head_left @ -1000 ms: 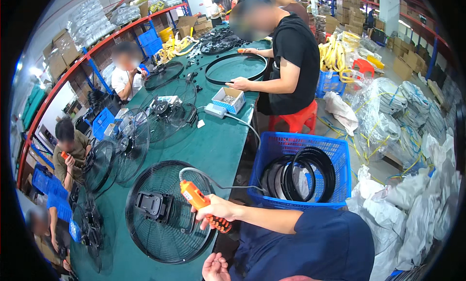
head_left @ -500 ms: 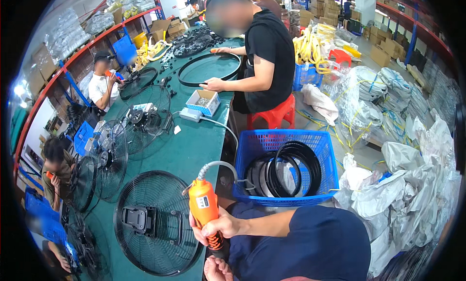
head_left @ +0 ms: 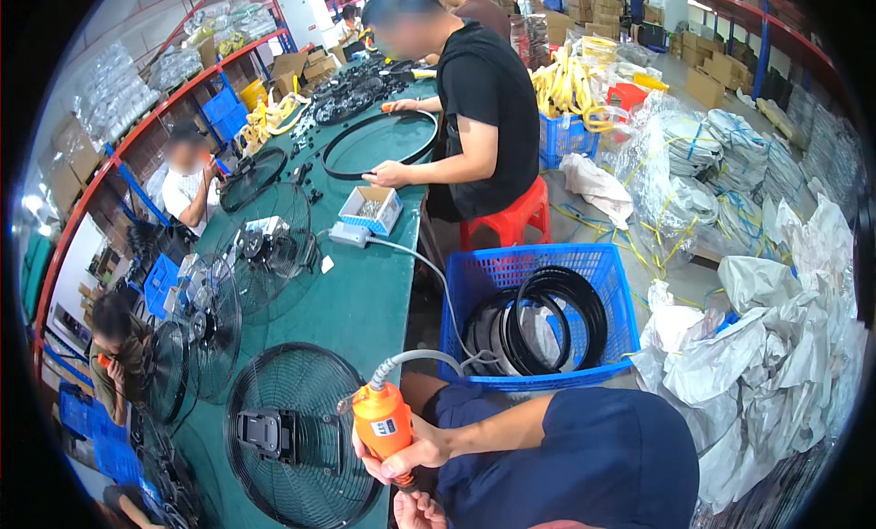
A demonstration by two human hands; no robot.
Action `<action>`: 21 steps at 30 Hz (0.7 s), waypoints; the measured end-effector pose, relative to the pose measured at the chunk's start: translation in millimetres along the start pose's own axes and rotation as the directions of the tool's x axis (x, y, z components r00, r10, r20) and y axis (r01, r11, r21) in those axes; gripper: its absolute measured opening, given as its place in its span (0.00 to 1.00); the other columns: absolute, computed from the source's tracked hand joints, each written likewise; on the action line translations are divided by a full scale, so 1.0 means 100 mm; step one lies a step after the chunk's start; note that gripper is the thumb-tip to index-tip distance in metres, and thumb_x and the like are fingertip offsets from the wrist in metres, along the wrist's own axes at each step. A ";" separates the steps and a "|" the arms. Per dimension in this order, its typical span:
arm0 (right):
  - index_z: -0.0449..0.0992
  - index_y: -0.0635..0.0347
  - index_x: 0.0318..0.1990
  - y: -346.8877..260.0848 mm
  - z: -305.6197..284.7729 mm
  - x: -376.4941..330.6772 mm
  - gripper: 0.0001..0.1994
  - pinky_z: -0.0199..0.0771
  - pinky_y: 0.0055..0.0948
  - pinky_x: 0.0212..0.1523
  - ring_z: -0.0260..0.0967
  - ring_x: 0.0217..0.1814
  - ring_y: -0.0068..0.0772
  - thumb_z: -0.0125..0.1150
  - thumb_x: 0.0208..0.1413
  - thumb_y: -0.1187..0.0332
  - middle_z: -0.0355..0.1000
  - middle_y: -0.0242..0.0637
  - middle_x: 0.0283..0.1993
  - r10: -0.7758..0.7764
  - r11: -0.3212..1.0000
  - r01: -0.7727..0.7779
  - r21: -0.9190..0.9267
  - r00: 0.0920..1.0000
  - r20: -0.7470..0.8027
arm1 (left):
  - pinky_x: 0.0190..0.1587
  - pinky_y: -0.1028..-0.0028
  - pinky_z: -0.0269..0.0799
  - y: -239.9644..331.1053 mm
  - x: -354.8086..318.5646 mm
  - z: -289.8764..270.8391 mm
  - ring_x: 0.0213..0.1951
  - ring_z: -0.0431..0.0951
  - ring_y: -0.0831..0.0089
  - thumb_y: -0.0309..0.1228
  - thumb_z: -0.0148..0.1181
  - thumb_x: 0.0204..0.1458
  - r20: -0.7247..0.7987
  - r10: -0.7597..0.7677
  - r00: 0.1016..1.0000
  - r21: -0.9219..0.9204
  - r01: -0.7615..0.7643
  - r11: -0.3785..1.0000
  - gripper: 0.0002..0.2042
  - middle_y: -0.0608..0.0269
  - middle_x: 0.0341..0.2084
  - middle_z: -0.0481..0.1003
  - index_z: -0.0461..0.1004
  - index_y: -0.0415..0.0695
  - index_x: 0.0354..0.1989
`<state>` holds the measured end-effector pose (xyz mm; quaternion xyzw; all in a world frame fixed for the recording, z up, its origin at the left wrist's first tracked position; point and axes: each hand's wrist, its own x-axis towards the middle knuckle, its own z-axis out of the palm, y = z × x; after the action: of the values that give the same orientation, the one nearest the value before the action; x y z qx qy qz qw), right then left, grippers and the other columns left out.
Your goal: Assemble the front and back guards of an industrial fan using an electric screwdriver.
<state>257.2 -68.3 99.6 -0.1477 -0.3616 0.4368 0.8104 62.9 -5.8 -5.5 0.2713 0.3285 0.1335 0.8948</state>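
Note:
My right hand (head_left: 406, 451) is wrapped round an orange electric screwdriver (head_left: 380, 418), its grey cable leaving the top and its tip pointing down. Just below, at the lower edge, my left hand (head_left: 418, 511) has its fingers drawn together against the screwdriver's lower end; what they hold, if anything, is hidden. To the left of the tool, a round black fan guard (head_left: 306, 474) lies flat on the green table, with a black bracket (head_left: 266, 432) at its middle.
A blue crate (head_left: 461, 346) with black rings stands beside the table (head_left: 365, 287). A box of small metal parts (head_left: 372, 209) and a grey adapter (head_left: 349, 234) lie farther up. A co-worker (head_left: 484, 100) handles a large black ring. More fan guards stand left; plastic wrapping (head_left: 730, 365) piles up right.
The screwdriver sits slightly lower in the view, still in my right hand with my left hand at its lower end. The view has shifted, and the fan guard appears a little lower and farther right.

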 end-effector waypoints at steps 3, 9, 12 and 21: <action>0.64 0.64 0.41 -0.04 -0.04 -0.01 0.18 0.69 0.26 0.26 0.67 0.23 0.27 0.62 0.42 0.72 0.67 0.37 0.24 -0.031 0.999 0.031 0.006 0.999 -0.009 | 0.19 0.83 0.59 0.00 0.05 0.07 0.19 0.60 0.80 0.41 0.52 0.59 0.042 -0.004 0.999 -0.014 0.005 1.000 0.10 0.73 0.19 0.63 0.67 0.48 0.33; 0.62 0.64 0.42 -0.03 -0.07 -0.10 0.18 0.70 0.28 0.29 0.69 0.26 0.31 0.59 0.42 0.74 0.67 0.39 0.25 -0.075 0.996 0.079 0.048 0.995 -0.066 | 0.18 0.82 0.56 0.01 -0.09 0.25 0.18 0.59 0.80 0.41 0.55 0.57 0.012 0.065 0.998 0.003 -0.065 0.998 0.11 0.72 0.19 0.62 0.66 0.48 0.30; 0.62 0.64 0.42 -0.05 -0.06 -0.12 0.18 0.70 0.29 0.29 0.69 0.26 0.32 0.58 0.41 0.75 0.67 0.39 0.24 -0.079 0.996 0.081 0.036 0.996 -0.043 | 0.15 0.80 0.53 0.02 -0.15 0.36 0.14 0.57 0.80 0.41 0.53 0.58 0.058 0.064 0.996 0.035 -0.066 0.997 0.13 0.70 0.16 0.62 0.65 0.47 0.26; 0.62 0.64 0.42 -0.03 -0.03 -0.26 0.18 0.71 0.30 0.29 0.69 0.26 0.32 0.58 0.41 0.75 0.68 0.40 0.25 -0.075 0.995 0.076 0.069 0.997 -0.022 | 0.10 0.80 0.45 -0.09 -0.38 0.45 0.10 0.52 0.82 0.40 0.46 0.62 -0.012 0.197 0.980 0.220 -0.189 0.957 0.17 0.70 0.12 0.60 0.62 0.48 0.21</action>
<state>251.4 -90.8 87.4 -0.1098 -0.3437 0.4166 0.8344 64.9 -47.3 37.6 0.3961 0.3280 0.1879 0.8368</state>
